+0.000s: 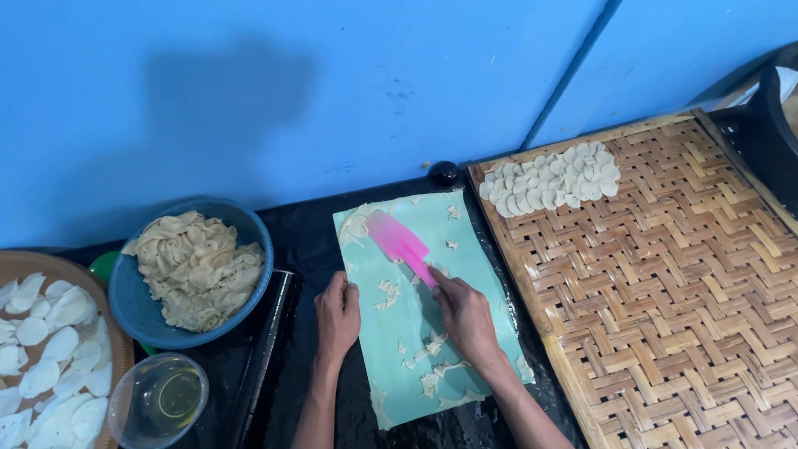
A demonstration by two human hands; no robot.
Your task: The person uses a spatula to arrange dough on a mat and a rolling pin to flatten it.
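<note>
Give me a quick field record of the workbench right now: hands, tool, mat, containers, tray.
right hand: grips the pink spatula, blade flat on the mat
left hand: pressed on the mat's left edge, holds nothing
mat: pale green sheet, scattered dough scraps on it
blue bowl: heaped with dough trimmings
woven bamboo tray: cut dough rounds clustered in its far left corner
round basket: more white rounds
clear bowl: a little yellowish liquid
rolling pin: dark, left of the mat
</note>
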